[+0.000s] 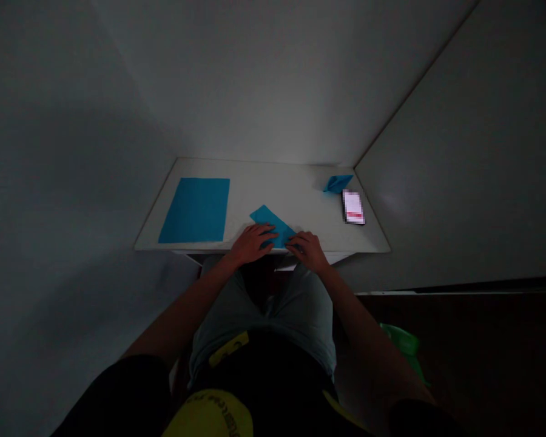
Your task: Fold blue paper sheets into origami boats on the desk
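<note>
A folded piece of blue paper (270,216) lies near the table's front edge, with a pointed corner toward the back. Over its left and front part rests my left hand (253,241), open, fingers apart and lying on the paper. At the right corner of the same paper is my right hand (308,247), its fingers bent and closed on the edge. Both hands cover parts of the paper, so its full folded outline is hidden.
A flat blue sheet (198,209) lies at the left of the white table (273,176). At the back right are a folded blue paper shape (338,183) and a phone (353,207) with a lit screen. Walls enclose the table. A green plastic object (403,341) stands below right.
</note>
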The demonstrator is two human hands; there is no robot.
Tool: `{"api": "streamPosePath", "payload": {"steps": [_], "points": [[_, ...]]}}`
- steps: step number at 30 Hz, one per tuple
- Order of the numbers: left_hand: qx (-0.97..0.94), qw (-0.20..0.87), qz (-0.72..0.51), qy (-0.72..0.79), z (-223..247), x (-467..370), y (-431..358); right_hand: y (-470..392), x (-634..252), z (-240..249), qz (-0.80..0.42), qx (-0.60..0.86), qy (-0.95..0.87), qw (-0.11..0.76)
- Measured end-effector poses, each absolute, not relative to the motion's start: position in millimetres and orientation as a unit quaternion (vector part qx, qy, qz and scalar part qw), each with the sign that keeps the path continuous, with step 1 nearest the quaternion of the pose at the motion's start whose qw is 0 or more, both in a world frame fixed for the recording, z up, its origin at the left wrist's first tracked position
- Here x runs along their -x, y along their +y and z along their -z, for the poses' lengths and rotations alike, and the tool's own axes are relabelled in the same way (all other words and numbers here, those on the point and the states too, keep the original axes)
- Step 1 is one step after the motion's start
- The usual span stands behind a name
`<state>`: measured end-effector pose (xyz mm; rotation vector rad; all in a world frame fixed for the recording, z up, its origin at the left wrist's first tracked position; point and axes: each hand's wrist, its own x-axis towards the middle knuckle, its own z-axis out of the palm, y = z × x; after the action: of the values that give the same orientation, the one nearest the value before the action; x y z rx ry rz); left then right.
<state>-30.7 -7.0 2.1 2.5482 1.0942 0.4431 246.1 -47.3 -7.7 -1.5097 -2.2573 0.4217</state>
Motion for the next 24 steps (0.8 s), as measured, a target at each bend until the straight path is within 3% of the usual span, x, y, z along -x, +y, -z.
{"api": "streamPosePath", "payload": {"steps": [10,15,24], "points": [[-0.906,0.112,-0.117,0.390,0,39,-22,-5,-247,11,-0.089,0.685,-0.694,0.202],[-0.890,0.097,-0.116,0.431,5,69,-18,6,-257,15,-0.104,0.659,-0.717,0.202],[-0.900,0.134,-0.179,0.373,17,98,-22,6,-265,25,-0.094,0.641,-0.728,0.224]]}}
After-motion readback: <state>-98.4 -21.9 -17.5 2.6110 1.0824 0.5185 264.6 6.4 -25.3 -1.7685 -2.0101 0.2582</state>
